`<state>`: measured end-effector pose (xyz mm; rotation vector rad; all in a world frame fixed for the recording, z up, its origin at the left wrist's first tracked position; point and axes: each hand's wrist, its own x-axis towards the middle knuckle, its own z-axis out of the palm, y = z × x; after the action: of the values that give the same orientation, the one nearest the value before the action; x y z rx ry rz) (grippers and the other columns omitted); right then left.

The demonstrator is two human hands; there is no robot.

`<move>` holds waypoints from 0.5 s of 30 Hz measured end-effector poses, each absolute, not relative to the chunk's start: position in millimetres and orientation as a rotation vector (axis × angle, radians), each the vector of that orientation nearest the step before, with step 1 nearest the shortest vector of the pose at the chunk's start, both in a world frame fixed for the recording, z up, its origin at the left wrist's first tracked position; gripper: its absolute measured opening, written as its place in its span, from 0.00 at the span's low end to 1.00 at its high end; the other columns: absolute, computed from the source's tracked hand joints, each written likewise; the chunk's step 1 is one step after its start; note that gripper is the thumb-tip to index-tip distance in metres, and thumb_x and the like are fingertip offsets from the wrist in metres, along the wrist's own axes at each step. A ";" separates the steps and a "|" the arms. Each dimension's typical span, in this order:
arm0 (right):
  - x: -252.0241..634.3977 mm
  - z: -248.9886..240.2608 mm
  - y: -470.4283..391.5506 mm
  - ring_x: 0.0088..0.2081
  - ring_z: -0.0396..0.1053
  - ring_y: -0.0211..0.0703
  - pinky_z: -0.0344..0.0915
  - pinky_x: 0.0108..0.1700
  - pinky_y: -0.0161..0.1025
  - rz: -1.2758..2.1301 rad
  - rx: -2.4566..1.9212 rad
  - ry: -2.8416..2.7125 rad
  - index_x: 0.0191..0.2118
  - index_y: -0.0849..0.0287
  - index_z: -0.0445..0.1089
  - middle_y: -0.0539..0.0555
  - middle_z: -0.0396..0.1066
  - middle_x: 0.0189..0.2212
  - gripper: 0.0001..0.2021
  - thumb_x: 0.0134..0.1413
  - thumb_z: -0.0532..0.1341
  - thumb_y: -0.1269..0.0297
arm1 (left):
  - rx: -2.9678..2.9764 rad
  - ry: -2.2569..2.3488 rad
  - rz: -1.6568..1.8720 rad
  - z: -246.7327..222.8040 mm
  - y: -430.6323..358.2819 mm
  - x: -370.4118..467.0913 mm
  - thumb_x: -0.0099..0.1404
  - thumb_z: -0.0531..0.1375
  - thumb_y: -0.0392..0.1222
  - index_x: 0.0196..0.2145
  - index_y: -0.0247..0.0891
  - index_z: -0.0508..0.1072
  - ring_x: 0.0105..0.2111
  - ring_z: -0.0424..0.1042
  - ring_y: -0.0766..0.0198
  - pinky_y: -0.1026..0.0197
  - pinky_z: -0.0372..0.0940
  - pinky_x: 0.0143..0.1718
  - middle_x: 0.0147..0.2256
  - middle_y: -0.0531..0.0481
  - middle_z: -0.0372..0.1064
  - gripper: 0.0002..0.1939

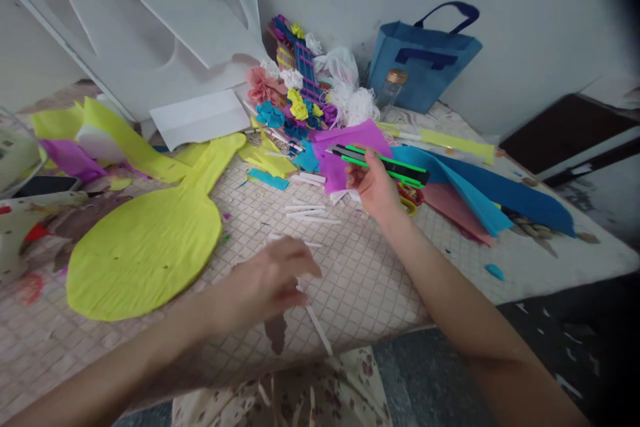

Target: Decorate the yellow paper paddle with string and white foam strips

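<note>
My right hand [375, 187] is closed around a green and black utility knife [380, 165], raised over the table with its blade end pointing left. My left hand [273, 277] hovers low near the table's front, slightly blurred, with thumb and fingers apart. Beside its fingertips a thin white strip [319, 329] reaches toward the table edge. More white strips [310, 213] lie in a loose group beyond this hand. Left of it rests a large yellow paddle-shaped piece [150, 247] with a narrow neck. Behind the knife lies a sheet of purple paper [333, 170].
Paper flowers [297, 107] and white string [357, 105] are heaped by the wall. A blue bag [425, 67] and a glass bottle [391, 88] stand behind. Blue paper [505, 187] and red-and-yellow scissors [411, 197] lie right. A cut white board [150, 20] leans back left.
</note>
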<state>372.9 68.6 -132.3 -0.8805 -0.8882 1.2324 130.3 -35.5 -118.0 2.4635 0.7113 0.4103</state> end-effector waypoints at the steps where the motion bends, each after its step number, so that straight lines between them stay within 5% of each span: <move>1: 372.5 -131.5 68.3 0.24 0.65 0.36 0.61 0.24 0.34 1.235 -0.888 -0.882 0.42 0.53 0.70 0.47 0.69 0.24 0.18 0.48 0.63 0.48 | 2.476 0.644 0.350 -118.9 -42.8 134.5 0.64 0.60 0.36 0.42 0.40 0.71 0.43 0.66 0.59 0.57 0.61 0.44 0.42 0.47 0.68 0.08; 6: 372.8 -129.4 67.6 0.23 0.63 0.36 0.61 0.23 0.34 1.216 -0.873 -0.870 0.41 0.54 0.70 0.47 0.70 0.24 0.18 0.46 0.65 0.49 | 2.572 0.620 0.248 -130.4 -56.7 147.9 0.66 0.58 0.39 0.32 0.38 0.70 0.40 0.66 0.60 0.57 0.59 0.43 0.36 0.50 0.69 0.04; 15: 372.3 -130.1 67.7 0.24 0.66 0.36 0.61 0.23 0.33 1.230 -0.838 -0.853 0.42 0.55 0.70 0.47 0.71 0.24 0.18 0.47 0.65 0.50 | 2.468 1.138 0.396 -121.1 -27.9 117.3 0.63 0.58 0.33 0.37 0.37 0.70 0.40 0.67 0.58 0.54 0.60 0.43 0.37 0.47 0.70 0.04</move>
<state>372.3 67.7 -130.1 -0.8377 -0.8528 1.2296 117.3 -27.9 -121.1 2.4682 1.1377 0.3964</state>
